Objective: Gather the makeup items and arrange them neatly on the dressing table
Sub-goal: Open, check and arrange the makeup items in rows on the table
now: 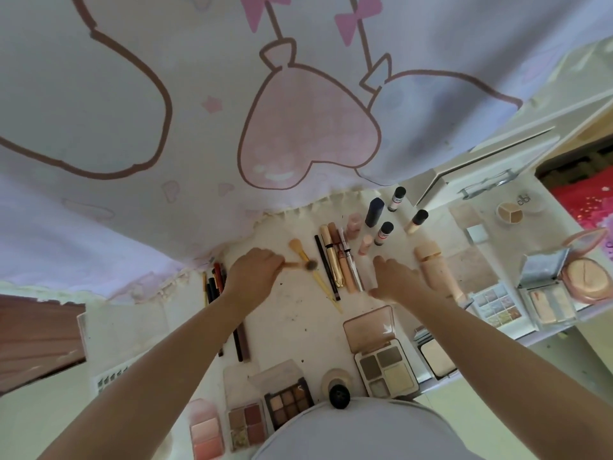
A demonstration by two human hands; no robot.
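My left hand [253, 270] grips the handle of a small dark-tipped makeup brush [306, 266], held flat just above the white dressing table [292, 313]. Its bristles cross a yellow-handled brush [310, 270] lying on the table. My right hand [396, 278] hovers with fingers spread and nothing in it, between a row of pens and tubes [338, 263] and a peach bottle [434, 268] lying on its side. Several small bottles [384, 220] stand behind. Pencils [214, 283] lie partly hidden under my left wrist.
Open eyeshadow palettes [384, 366] [288, 403] [245, 423] and a blush [205, 433] line the near edge beside a round jar [338, 386]. More compacts [547, 293] [497, 303] sit at the right. A pink heart-print cloth [298, 134] hangs behind. A white drawer unit [491, 161] stands at back right.
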